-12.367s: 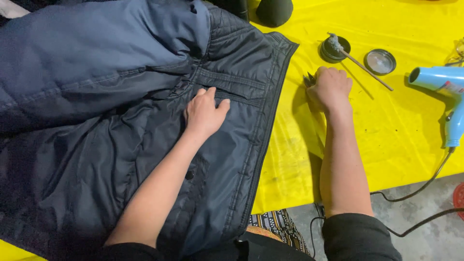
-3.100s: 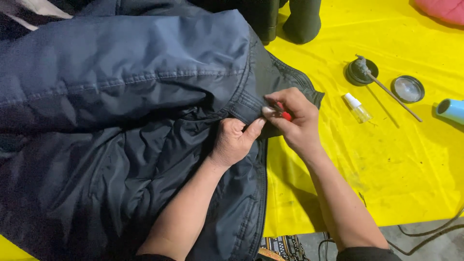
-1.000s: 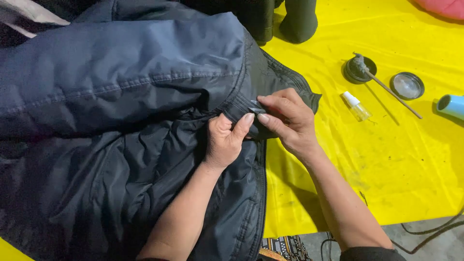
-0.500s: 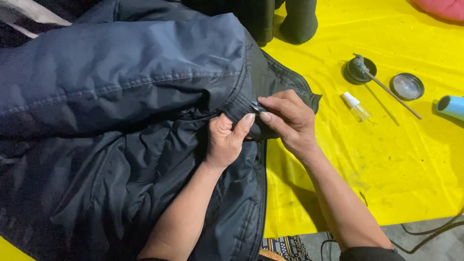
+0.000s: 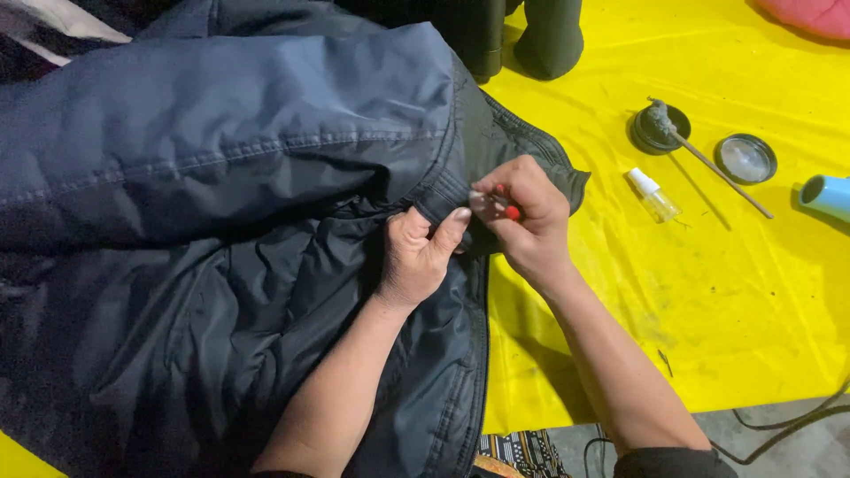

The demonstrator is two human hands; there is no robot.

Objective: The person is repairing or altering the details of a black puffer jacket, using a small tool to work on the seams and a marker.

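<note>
Fingers: the left hand [image 5: 416, 257] is pinched on a fold of the dark navy padded nylon jacket [image 5: 221, 221]; the right hand [image 5: 522, 217] is clenched around a small red-tipped tool [image 5: 506, 211] (its kind cannot be told), pressed to the same seam.
Jacket: spread across the yellow plastic table cover [image 5: 708, 301], its bulk bunched at left.
Right of the hands: a small clear plastic bottle with a white cap [image 5: 653, 195], a round black tin [image 5: 660, 128] with a thin wooden stick [image 5: 717, 173] laid in it, and its round lid [image 5: 745, 158].
Far edge: a light blue hair dryer [image 5: 828, 195], partly cut off.
Obstruction: both hands cover the seam being worked.
</note>
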